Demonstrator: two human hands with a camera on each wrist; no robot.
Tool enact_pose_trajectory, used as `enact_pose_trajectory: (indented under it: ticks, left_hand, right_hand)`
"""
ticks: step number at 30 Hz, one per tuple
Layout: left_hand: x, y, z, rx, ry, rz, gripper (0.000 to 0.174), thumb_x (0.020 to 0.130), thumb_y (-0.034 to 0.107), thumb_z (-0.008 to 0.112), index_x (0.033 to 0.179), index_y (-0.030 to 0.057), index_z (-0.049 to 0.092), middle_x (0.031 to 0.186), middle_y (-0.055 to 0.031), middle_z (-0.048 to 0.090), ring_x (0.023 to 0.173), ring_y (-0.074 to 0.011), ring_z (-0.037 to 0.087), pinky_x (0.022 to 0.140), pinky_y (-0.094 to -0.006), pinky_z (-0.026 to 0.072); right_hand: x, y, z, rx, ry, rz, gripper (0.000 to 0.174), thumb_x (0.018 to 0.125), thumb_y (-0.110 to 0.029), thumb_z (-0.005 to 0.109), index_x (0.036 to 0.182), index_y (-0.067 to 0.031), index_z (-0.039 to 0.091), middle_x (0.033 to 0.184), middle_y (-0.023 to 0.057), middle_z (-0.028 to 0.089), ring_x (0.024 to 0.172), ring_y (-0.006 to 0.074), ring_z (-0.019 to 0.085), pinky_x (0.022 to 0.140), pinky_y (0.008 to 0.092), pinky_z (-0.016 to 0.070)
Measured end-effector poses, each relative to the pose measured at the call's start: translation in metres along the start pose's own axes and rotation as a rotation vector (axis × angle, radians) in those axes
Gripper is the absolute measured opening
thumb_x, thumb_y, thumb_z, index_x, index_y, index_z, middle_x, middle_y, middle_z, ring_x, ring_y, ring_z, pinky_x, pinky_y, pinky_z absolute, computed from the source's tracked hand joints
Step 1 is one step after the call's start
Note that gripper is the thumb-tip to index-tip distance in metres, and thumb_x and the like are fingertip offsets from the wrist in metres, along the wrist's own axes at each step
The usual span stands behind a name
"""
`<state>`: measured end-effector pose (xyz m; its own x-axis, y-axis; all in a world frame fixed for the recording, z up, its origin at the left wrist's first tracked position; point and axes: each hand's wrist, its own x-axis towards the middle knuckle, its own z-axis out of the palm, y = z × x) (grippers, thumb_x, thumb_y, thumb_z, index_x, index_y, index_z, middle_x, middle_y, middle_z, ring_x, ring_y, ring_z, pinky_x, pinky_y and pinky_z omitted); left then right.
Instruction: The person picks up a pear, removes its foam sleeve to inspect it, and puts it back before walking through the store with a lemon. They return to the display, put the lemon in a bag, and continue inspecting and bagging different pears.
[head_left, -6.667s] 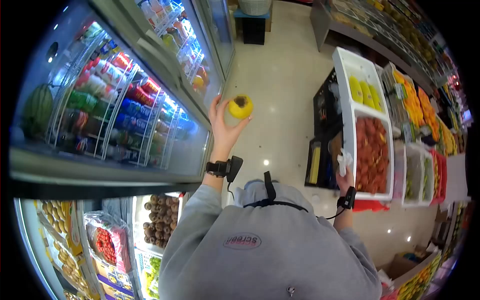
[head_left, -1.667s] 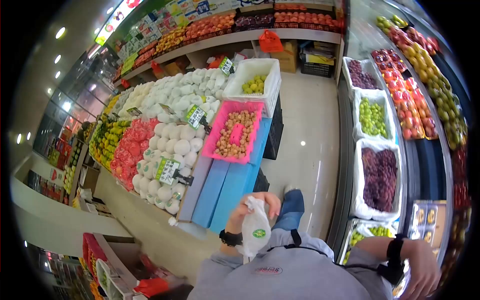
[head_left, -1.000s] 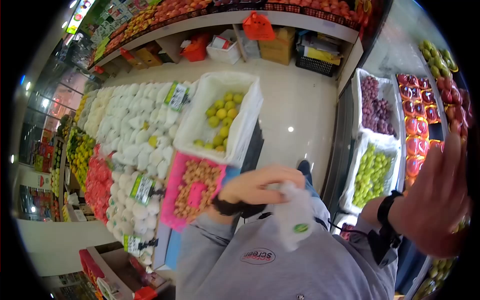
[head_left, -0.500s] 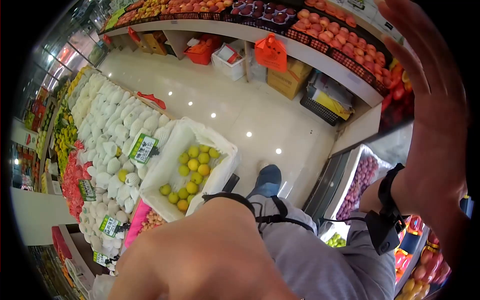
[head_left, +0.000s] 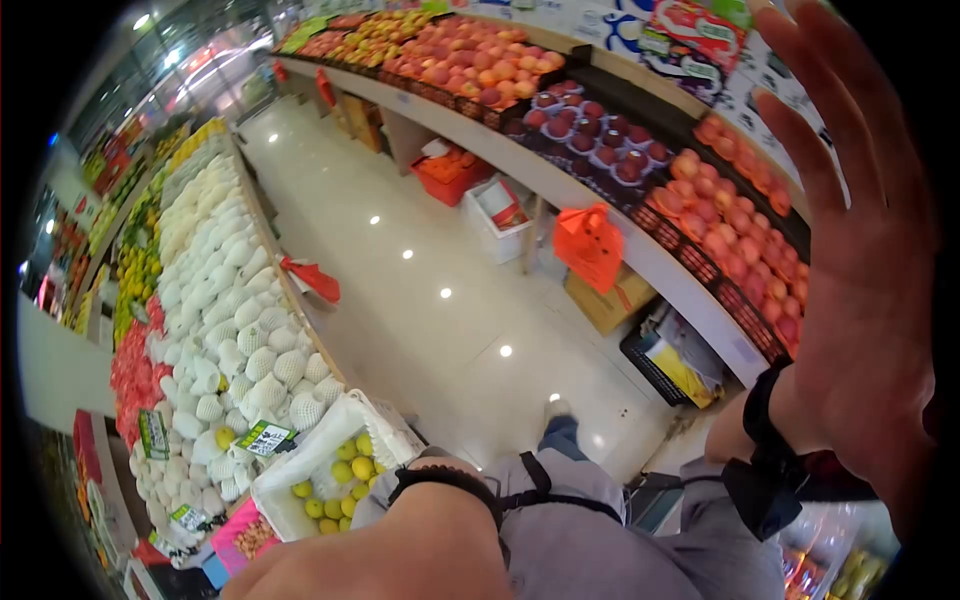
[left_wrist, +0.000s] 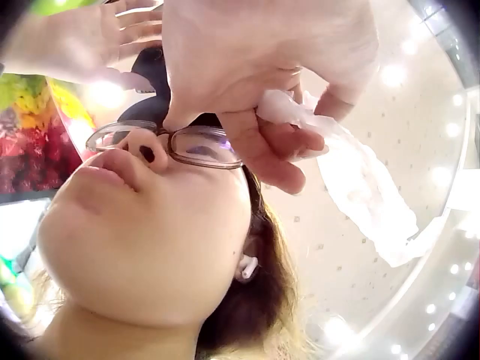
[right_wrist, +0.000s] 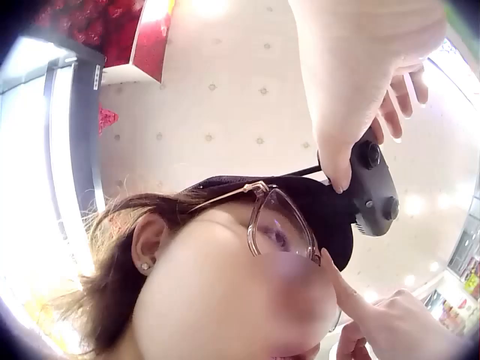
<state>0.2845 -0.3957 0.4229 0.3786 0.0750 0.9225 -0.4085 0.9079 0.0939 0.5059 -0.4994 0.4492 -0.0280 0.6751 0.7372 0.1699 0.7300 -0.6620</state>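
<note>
Close below the head camera, my left hand (head_left: 400, 545) is raised, its fingers cut off by the frame's bottom. In the left wrist view this left hand (left_wrist: 262, 67) holds a crumpled, thin white plastic bag (left_wrist: 360, 180) in its curled fingers. Its index fingertip is right at the bridge of the glasses (left_wrist: 204, 148). My right hand (head_left: 865, 270) is lifted at the right of the head view with its fingers stretched out. In the right wrist view the right hand (right_wrist: 367, 82) is at the black camera (right_wrist: 375, 195) on the cap, thumb tip against it.
Fruit in white foam sleeves (head_left: 235, 320) fills a stand on the left. A white crate (head_left: 375, 415) of yellow-green fruit stands at its near end. Peaches (head_left: 725, 220) line the shelf across the aisle, with a red bag (head_left: 590, 245) hanging below. Tiled floor (head_left: 400, 290) runs between.
The yellow fruit held 6.7 seconds ago is out of view. Both hands have risen toward the head, the left still carrying the white bag. The view has swung toward the aisle and peach shelf.
</note>
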Motion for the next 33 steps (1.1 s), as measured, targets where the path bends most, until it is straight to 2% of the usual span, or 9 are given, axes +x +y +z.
enact_pose_trajectory:
  ticks: [4, 8, 9, 11, 15, 18, 21, 26, 33]
  left_hand:
    - [0.001, 0.031, -0.091, 0.198, -0.290, -0.130, 0.006, 0.085, 0.008, 0.045, 0.081, 0.0059, 0.049, 0.060, -0.0091, 0.047, 0.059, -0.0226, 0.051, 0.079, -0.0654, 0.0378]
    - [-0.053, 0.064, -0.174, 0.922, 0.302, 0.035, 0.020, 0.087, 0.023, 0.051, 0.073, 0.0091, 0.053, 0.061, -0.0063, 0.058, 0.061, -0.0214, 0.057, 0.096, -0.0619, 0.0240]
    - [-0.072, 0.062, -0.181, 1.065, 0.774, 0.071, 0.020, 0.086, 0.025, 0.053, 0.078, 0.0066, 0.056, 0.068, -0.0098, 0.060, 0.071, -0.0238, 0.059, 0.097, -0.0591, 0.0256]
    - [-0.117, 0.089, -0.207, 1.379, 1.378, -0.304, 0.014, 0.084, 0.010, 0.057, 0.094, 0.0000, 0.057, 0.082, -0.0041, 0.061, 0.084, -0.0127, 0.056, 0.083, -0.0281, 0.0425]
    - [-0.186, 0.102, -0.234, 1.448, 1.710, -0.359, 0.018, 0.083, 0.005, 0.058, 0.100, -0.0009, 0.056, 0.092, -0.0019, 0.060, 0.086, -0.0080, 0.054, 0.077, -0.0227, 0.0424]
    - [-0.180, 0.125, -0.231, 1.565, 1.808, -0.121, 0.024, 0.082, 0.004, 0.060, 0.104, 0.0013, 0.050, 0.095, -0.0020, 0.059, 0.089, -0.0075, 0.053, 0.079, -0.0224, 0.0418]
    - [-0.199, 0.167, -0.229, 1.745, 1.954, 0.113, 0.033, 0.079, 0.005, 0.063, 0.107, 0.0025, 0.046, 0.097, -0.0034, 0.057, 0.094, -0.0094, 0.053, 0.081, -0.0229, 0.0410]
    - [-0.234, 0.270, -0.203, 1.984, 2.140, 0.171, 0.034, 0.078, 0.006, 0.064, 0.107, 0.0026, 0.047, 0.097, -0.0045, 0.056, 0.095, -0.0111, 0.053, 0.081, -0.0239, 0.0413]
    - [-0.263, 0.376, -0.158, 1.792, 2.101, 1.009, 0.034, 0.077, 0.000, 0.062, 0.107, 0.0012, 0.048, 0.095, -0.0039, 0.053, 0.082, -0.0090, 0.053, 0.068, -0.0237, 0.0446]
  right_hand:
    - [0.040, 0.057, -0.043, 0.063, -0.050, 0.019, 0.054, 0.073, -0.013, 0.068, 0.119, -0.0005, 0.043, 0.108, 0.0103, 0.055, 0.101, 0.0192, 0.052, 0.084, 0.0318, 0.0386]
    - [0.080, 0.113, -0.088, -0.008, -0.084, 0.163, 0.059, 0.073, -0.013, 0.068, 0.124, -0.0002, 0.041, 0.112, 0.0103, 0.055, 0.105, 0.0192, 0.051, 0.088, 0.0326, 0.0375]
    - [0.090, 0.135, -0.096, -0.045, -0.100, 0.233, 0.061, 0.073, -0.014, 0.068, 0.125, -0.0001, 0.041, 0.113, 0.0103, 0.055, 0.106, 0.0192, 0.051, 0.089, 0.0328, 0.0372]
    - [0.107, 0.201, -0.106, -0.174, -0.245, 0.368, 0.064, 0.073, -0.014, 0.068, 0.128, 0.0000, 0.040, 0.115, 0.0103, 0.054, 0.108, 0.0192, 0.051, 0.091, 0.0332, 0.0366]
    - [0.095, 0.362, -0.048, 0.070, -0.751, 0.626, 0.046, 0.090, -0.027, 0.050, 0.125, 0.0013, 0.040, 0.106, 0.0138, 0.058, 0.099, 0.0209, 0.055, 0.086, 0.0340, 0.0406]
    - [0.074, 0.435, 0.027, 0.108, -1.217, 0.736, 0.051, 0.094, -0.039, 0.039, 0.126, 0.0015, 0.039, 0.105, 0.0140, 0.057, 0.097, 0.0213, 0.055, 0.083, 0.0317, 0.0417]
    - [0.088, 0.476, 0.091, 0.370, -1.334, 0.979, 0.052, 0.094, -0.041, 0.039, 0.126, 0.0008, 0.038, 0.103, 0.0100, 0.057, 0.095, 0.0171, 0.053, 0.079, 0.0284, 0.0421]
    - [0.152, 0.557, 0.193, 0.509, -1.159, 1.076, 0.038, 0.091, -0.031, 0.050, 0.116, -0.0018, 0.051, 0.099, 0.0008, 0.056, 0.087, 0.0068, 0.050, 0.075, 0.0222, 0.0412]
    - [0.256, 0.611, 0.323, 0.807, -1.096, 1.098, 0.021, 0.084, -0.013, 0.061, 0.100, -0.0017, 0.055, 0.093, 0.0019, 0.061, 0.086, 0.0065, 0.055, 0.077, 0.0222, 0.0428]
